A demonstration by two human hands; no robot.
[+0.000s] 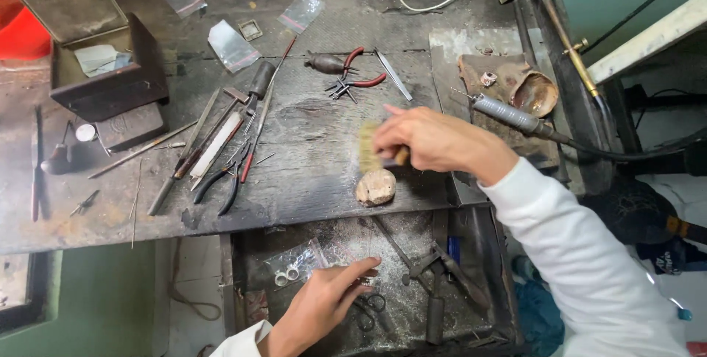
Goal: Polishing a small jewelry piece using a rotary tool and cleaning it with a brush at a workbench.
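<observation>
steel drawer [243, 283] holds scissors [368, 309], rings [287, 276].

- Open bench top is left just left of the right hand [434, 140], as far as the row of files [213, 147] and pliers [224, 180].
- Directly below that hand, the bench edge is blocked by a pale stone [376, 187].
- Above it, the way is narrowed by red-handled pliers [352, 73] and tweezers [394, 75].
- To its right, a rotary handpiece [508, 115] and its cable lie across.
- Around the left hand [324, 302], the drawer [236, 283] is crowded: scissors [368, 309] just right, tongs [434, 268] beyond, two rings [286, 277] upper left.
</observation>
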